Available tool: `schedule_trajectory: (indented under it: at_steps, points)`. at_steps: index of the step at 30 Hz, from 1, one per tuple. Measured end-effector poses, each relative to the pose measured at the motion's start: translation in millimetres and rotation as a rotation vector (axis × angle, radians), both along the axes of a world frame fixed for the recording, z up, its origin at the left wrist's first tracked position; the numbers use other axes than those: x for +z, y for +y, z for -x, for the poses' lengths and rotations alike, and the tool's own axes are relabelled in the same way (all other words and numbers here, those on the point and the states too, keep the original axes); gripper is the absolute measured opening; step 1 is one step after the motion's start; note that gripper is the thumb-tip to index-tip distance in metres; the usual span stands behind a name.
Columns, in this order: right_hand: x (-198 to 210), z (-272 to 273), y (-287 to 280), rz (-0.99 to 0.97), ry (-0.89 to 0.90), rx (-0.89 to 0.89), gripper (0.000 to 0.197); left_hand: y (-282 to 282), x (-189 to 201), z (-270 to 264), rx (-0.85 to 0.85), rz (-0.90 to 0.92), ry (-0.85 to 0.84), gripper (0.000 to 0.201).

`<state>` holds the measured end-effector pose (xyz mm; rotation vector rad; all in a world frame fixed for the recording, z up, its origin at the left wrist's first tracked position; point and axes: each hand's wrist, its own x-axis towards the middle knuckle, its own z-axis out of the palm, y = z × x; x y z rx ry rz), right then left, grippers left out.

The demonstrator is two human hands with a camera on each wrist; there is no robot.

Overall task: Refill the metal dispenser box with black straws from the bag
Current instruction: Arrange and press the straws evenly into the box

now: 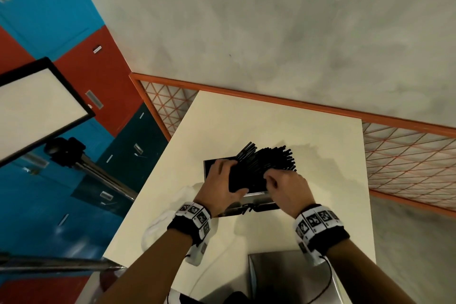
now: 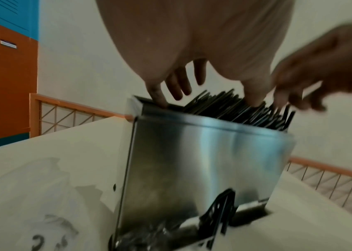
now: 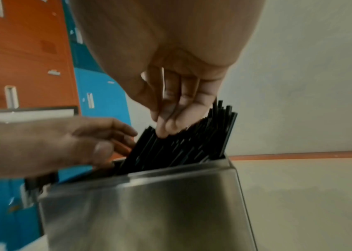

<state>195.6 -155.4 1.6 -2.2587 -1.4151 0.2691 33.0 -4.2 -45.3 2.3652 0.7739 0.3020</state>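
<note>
The metal dispenser box [image 1: 256, 207] stands open-topped in the middle of the cream table [image 1: 320, 155]. A bundle of black straws [image 1: 266, 160] leans in it, the ends fanned out above the rim. My left hand [image 1: 219, 180] lies over the left part of the bundle, fingers fairly straight, index tip at the box's corner [image 2: 140, 103] and thumb [image 2: 254, 95] pressing the straws [image 2: 224, 105]. My right hand [image 1: 283, 185] touches the straw tops [image 3: 181, 147] with its fingertips [image 3: 164, 129]. The white plastic bag [image 1: 160, 224] lies crumpled under my left wrist.
A loose metal lid or panel [image 1: 283, 276] lies on the table's near edge. An orange-framed mesh fence [image 1: 407, 155] runs behind and to the right of the table. Red and blue lockers [image 1: 98, 81] and a black-framed white panel on a stand [image 1: 37, 106] are on the left.
</note>
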Motion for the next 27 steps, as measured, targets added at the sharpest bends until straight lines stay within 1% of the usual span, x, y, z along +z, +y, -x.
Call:
schedule_trajectory:
  at_steps: [2, 3, 4, 5, 7, 9, 11, 12, 14, 16, 18, 20, 22, 23, 25, 27]
  points:
    - [1, -12, 4, -0.249, -0.045, -0.080, 0.011, 1, -8, -3, -0.012, -0.009, 0.009, 0.101]
    - [1, -19, 8, -0.333, -0.073, -0.113, 0.012, 1, -13, -4, -0.019, -0.036, 0.025, 0.107]
    - [0, -27, 13, -0.368, -0.095, -0.142, 0.014, 0, -16, -5, -0.020, -0.073, 0.050, 0.111]
    - [-1, -35, 17, -0.356, -0.105, -0.170, 0.019, -1, -18, -6, -0.015, -0.111, 0.073, 0.113]
    - [-8, -45, 24, -0.244, -0.066, -0.232, 0.032, -3, -18, -9, 0.017, -0.154, 0.116, 0.116]
    - [-20, -48, 28, -0.114, 0.010, -0.253, 0.043, -4, -18, -11, 0.039, -0.154, 0.163, 0.118]
    - [-30, -44, 32, -0.049, 0.105, -0.236, 0.048, -4, -19, -11, 0.043, -0.152, 0.187, 0.119]
    - [-31, -40, 35, -0.058, 0.151, -0.236, 0.047, -4, -18, -12, 0.043, -0.148, 0.192, 0.120]
    - [-28, -31, 41, -0.151, 0.205, -0.228, 0.039, -4, -19, -12, 0.048, -0.150, 0.185, 0.121]
    - [-21, -18, 46, -0.240, 0.221, -0.138, 0.032, -4, -19, -11, 0.052, -0.161, 0.150, 0.123]
    - [-18, -9, 51, -0.266, 0.249, -0.076, 0.032, -3, -19, -11, 0.056, -0.141, 0.116, 0.126]
    - [-16, -8, 55, -0.284, 0.337, -0.157, 0.030, -1, -20, -12, 0.063, -0.088, 0.101, 0.130]
    - [-15, -13, 54, -0.294, 0.482, -0.274, 0.026, 0, -20, -12, 0.067, -0.053, 0.097, 0.130]
    - [-15, -15, 52, -0.289, 0.537, -0.306, 0.024, 1, -20, -11, 0.062, -0.043, 0.098, 0.129]
    - [-15, -19, 48, -0.260, 0.583, -0.312, 0.023, 1, -19, -11, 0.049, -0.028, 0.103, 0.125]
    - [-16, -21, 45, -0.228, 0.585, -0.296, 0.027, 1, -19, -11, 0.046, -0.022, 0.118, 0.124]
